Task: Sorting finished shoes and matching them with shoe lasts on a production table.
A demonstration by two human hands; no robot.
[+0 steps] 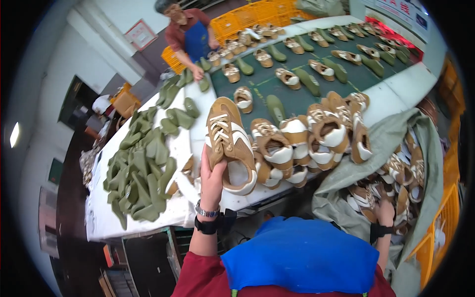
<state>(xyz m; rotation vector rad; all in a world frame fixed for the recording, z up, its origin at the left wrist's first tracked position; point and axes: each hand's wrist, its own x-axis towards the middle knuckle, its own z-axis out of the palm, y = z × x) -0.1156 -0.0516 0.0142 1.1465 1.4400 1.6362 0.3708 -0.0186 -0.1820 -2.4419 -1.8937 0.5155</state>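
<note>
My left hand (pixel 213 178) is closed on a brown and white sneaker (pixel 225 131), holding it toe up above the white table edge, its thumb by the shoe's opening. To the right, my right hand (pixel 384 213) reaches down into a grey-green sack (pixel 336 193) among loose brown and white sneakers (pixel 363 195). Its fingers are partly hidden by the shoes, so their grip does not show. Beside the held sneaker, more brown and white sneakers (pixel 326 126) are heaped along the near table edge.
Green shoe lasts (pixel 143 163) lie piled on the white table (pixel 198 133) at left. A dark green belt (pixel 222 89) bears rows of sneakers and lasts. Across the table a co-worker (pixel 198 37) in a blue apron handles lasts. Orange crates (pixel 242 19) line the back.
</note>
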